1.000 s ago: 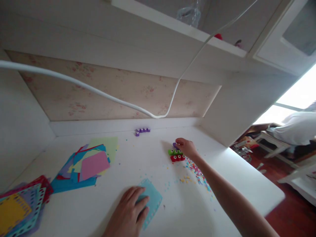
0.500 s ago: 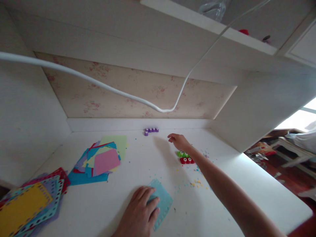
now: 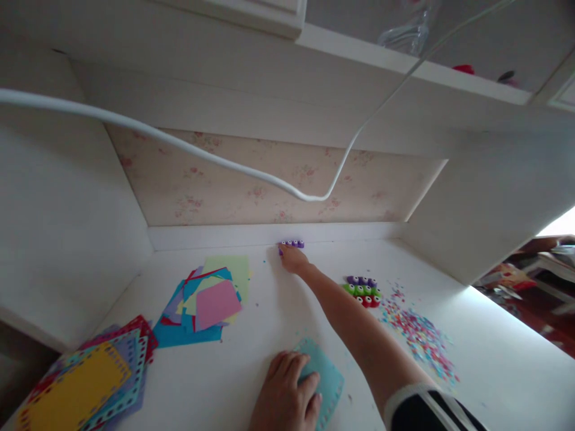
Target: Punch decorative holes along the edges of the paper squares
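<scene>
My left hand (image 3: 291, 386) lies with its fingers spread over a light blue sheet of paper (image 3: 330, 383) that has small holes along its edges. My right hand (image 3: 293, 258) reaches far across the table to a row of small purple craft hole punches (image 3: 295, 243) by the back wall. Its fingertips close on one purple hole punch (image 3: 281, 252) in front of the row's left end; the fingers partly cover it. Right of that forearm stands a block of more craft punches: purple (image 3: 362, 281), green (image 3: 360, 290) and red (image 3: 371, 301).
Loose coloured paper (image 3: 218, 305) lies in a heap at left. A stack of hole-edged sheets with a yellow one (image 3: 74, 389) on top is nearer. Paper confetti (image 3: 420, 332) spreads at right. A white cable (image 3: 251, 175) hangs across the view, below the shelf (image 3: 404, 60).
My right hand has moved left and back to the purple punches, its fingers now around one. My left hand stays on the blue sheet. The view has shifted, showing more confetti at right.
</scene>
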The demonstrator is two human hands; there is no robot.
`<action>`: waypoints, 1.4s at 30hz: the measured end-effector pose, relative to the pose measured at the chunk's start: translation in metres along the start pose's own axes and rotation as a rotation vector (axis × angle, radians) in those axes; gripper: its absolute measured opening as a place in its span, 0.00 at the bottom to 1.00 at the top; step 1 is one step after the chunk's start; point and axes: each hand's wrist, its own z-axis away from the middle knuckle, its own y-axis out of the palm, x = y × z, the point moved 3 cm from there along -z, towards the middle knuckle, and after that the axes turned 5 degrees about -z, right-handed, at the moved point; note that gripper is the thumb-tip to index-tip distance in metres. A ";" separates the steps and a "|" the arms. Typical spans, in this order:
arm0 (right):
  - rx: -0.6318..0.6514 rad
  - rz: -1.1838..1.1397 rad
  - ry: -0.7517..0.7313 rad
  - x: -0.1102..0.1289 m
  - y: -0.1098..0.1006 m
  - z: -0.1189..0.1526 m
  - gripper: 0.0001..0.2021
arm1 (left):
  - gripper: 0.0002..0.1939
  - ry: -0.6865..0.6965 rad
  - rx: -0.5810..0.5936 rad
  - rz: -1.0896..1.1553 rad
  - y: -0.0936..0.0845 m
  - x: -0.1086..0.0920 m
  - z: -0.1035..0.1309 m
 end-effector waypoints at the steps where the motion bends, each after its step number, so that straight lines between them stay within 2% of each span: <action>1: 0.000 -0.007 0.005 -0.001 0.001 0.001 0.17 | 0.12 -0.012 -0.004 0.012 0.002 0.000 0.001; 4: -0.004 -0.044 0.004 -0.005 0.002 0.014 0.17 | 0.12 -0.062 -0.007 0.050 0.002 -0.001 0.003; 7: -0.014 -0.101 -0.012 -0.011 -0.003 0.044 0.13 | 0.11 -0.121 0.043 0.042 -0.006 -0.003 0.003; 12: -0.057 -0.211 -0.044 -0.021 -0.016 0.132 0.09 | 0.13 -0.345 0.040 -0.095 -0.027 0.004 -0.001; 16: -0.120 -0.276 -0.058 -0.028 -0.019 0.208 0.10 | 0.18 -0.382 0.070 -0.120 -0.032 0.010 -0.004; 20: -0.254 -0.317 -0.149 -0.025 -0.015 0.254 0.11 | 0.18 -0.368 0.106 -0.092 -0.031 0.013 -0.007; 24: -0.391 -0.257 -0.324 -0.015 -0.016 0.270 0.14 | 0.17 -0.362 0.082 -0.041 -0.027 0.018 -0.007; 29: -0.389 -0.208 -0.436 -0.012 -0.018 0.271 0.20 | 0.16 -0.385 0.034 -0.001 -0.022 0.024 -0.005; 35: -0.336 -0.183 -0.426 -0.010 -0.018 0.273 0.20 | 0.16 -0.399 0.040 0.024 -0.024 0.024 -0.006; 42: -0.268 -0.012 -0.375 -0.001 -0.012 0.278 0.21 | 0.14 -0.399 0.091 0.032 -0.026 0.021 -0.007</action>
